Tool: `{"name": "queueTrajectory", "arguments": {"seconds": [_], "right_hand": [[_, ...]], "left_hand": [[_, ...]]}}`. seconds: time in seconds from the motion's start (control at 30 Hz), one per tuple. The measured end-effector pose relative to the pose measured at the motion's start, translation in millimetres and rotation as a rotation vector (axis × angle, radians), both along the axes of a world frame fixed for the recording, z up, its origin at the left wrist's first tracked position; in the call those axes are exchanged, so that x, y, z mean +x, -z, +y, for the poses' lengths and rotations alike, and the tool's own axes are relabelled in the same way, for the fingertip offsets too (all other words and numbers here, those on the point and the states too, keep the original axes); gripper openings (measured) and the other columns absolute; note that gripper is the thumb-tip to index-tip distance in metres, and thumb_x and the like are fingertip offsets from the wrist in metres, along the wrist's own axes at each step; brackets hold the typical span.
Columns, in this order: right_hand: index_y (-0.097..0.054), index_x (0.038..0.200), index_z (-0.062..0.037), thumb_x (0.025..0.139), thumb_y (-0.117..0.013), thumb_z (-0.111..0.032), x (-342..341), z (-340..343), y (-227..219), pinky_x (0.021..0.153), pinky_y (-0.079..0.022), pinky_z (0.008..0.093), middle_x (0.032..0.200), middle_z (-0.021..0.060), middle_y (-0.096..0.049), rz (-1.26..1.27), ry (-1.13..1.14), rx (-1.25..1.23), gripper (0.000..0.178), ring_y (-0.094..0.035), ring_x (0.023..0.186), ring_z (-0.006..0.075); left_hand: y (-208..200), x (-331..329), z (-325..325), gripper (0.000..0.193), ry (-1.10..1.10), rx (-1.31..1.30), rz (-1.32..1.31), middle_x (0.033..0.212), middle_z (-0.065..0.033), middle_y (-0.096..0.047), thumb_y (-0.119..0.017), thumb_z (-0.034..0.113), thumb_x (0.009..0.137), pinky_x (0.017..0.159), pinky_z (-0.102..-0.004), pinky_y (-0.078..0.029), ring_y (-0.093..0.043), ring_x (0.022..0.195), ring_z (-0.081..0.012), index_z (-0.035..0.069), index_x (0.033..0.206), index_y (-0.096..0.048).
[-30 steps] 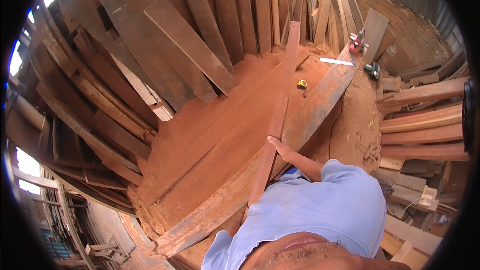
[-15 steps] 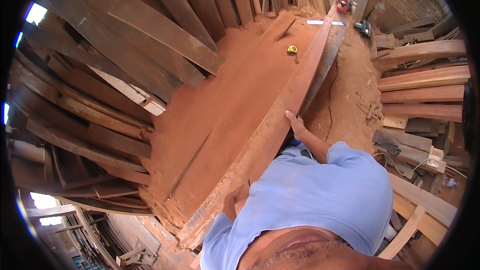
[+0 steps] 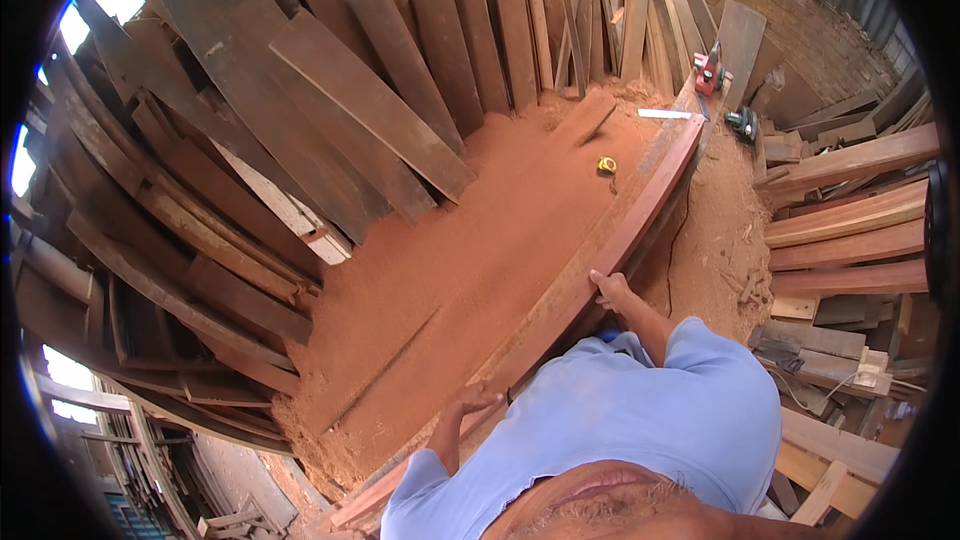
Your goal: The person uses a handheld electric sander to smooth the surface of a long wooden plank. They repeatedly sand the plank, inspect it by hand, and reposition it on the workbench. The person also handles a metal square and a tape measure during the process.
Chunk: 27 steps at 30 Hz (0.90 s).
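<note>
The person stands at a workbench (image 3: pixel 470 270) that is covered with red sawdust, and both hands are on a long reddish plank (image 3: pixel 600 250) which lies on its narrow edge along the near side of the bench. The plank runs from the lower left, close to the person's body, up to the far right end of the bench. The left hand (image 3: pixel 475 398) rests on the lower part of the plank, with the fingers spread out over the wood, so it looks open and pressing, not closed around the plank. The right hand (image 3: pixel 608 287) is higher up on the plank, about at its middle; the fingers lie over the top edge, but it is not possible to tell if they close fully around it. The two hands are well apart from each other. The person wears a light blue shirt (image 3: pixel 650 410). On the sawdust near the far end of the bench lies a small yellow tape measure (image 3: pixel 606 166), just beside the plank. At the far end there are a red power tool (image 3: pixel 708 72) and a green power tool (image 3: pixel 741 123). Many dark boards (image 3: pixel 380 110) lean behind the bench, and more planks are stacked at the right (image 3: pixel 850 210).
</note>
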State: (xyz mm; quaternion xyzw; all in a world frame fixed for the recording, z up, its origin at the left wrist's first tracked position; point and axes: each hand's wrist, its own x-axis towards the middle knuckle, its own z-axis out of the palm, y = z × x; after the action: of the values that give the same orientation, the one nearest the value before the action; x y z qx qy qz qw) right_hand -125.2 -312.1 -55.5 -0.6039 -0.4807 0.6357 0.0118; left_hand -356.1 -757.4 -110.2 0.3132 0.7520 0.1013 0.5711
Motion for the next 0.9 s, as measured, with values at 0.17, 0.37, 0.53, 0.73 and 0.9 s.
{"name": "queueTrajectory", "arguments": {"seconds": [0.17,0.37,0.53,0.73,0.9], "right_hand": [[-0.063,0.119,0.0134,0.092,-0.067,-0.052,21.6,-0.9,11.6,0.063,-0.054,0.0450,0.103,0.0294,-0.070,-0.018,-0.011,0.048,0.071,-0.070,0.080,0.0401],[-0.068,0.116,0.0082,0.092,-0.064,-0.058,15.1,5.4,0.2,0.059,-0.051,0.0421,0.102,0.0259,-0.071,-0.029,-0.101,0.046,0.070,-0.071,0.083,0.0378],[-0.068,0.124,0.0031,0.098,-0.061,-0.050,17.9,13.9,-2.9,0.071,-0.055,0.0453,0.112,0.0268,-0.070,0.005,-0.181,-0.007,0.060,-0.071,0.095,0.0382],[-0.066,0.124,0.0069,0.099,-0.062,-0.034,48.1,31.1,12.5,0.086,-0.056,0.0505,0.112,0.0207,-0.072,0.142,-0.322,-0.105,0.048,-0.072,0.097,0.0350],[-0.075,0.107,0.0018,0.088,-0.060,-0.028,110.5,83.8,10.4,0.083,-0.057,0.0397,0.097,0.0231,-0.073,0.011,-0.823,0.308,0.039,-0.073,0.093,0.0305]], "left_hand": [[-61.3,13.4,42.2,0.096,0.219,-0.056,0.135,0.144,-0.0237,-0.056,-0.073,0.065,0.079,0.114,-0.0414,-0.042,-0.053,0.135,-0.0370,0.000,0.146,-0.051],[5.5,2.3,56.7,0.080,0.033,0.098,-0.020,0.124,-0.0209,-0.070,-0.080,0.052,0.080,0.101,-0.0409,-0.051,-0.066,0.116,-0.0324,0.001,0.138,-0.059],[-1.9,28.3,160.6,0.078,-0.175,0.157,0.051,0.117,-0.0193,-0.072,-0.075,0.048,0.087,0.095,-0.0408,-0.053,-0.069,0.108,-0.0288,0.005,0.147,-0.050],[-84.5,98.1,320.9,0.090,-0.047,0.420,0.193,0.125,-0.0272,-0.066,-0.077,0.042,0.085,0.099,-0.0440,-0.051,-0.065,0.117,-0.0362,0.001,0.154,-0.036],[-115.6,155.4,417.2,0.089,0.051,0.329,0.531,0.141,-0.0261,-0.057,-0.079,0.043,0.080,0.108,-0.0464,-0.045,-0.057,0.129,-0.0390,-0.004,0.147,-0.043]]}}
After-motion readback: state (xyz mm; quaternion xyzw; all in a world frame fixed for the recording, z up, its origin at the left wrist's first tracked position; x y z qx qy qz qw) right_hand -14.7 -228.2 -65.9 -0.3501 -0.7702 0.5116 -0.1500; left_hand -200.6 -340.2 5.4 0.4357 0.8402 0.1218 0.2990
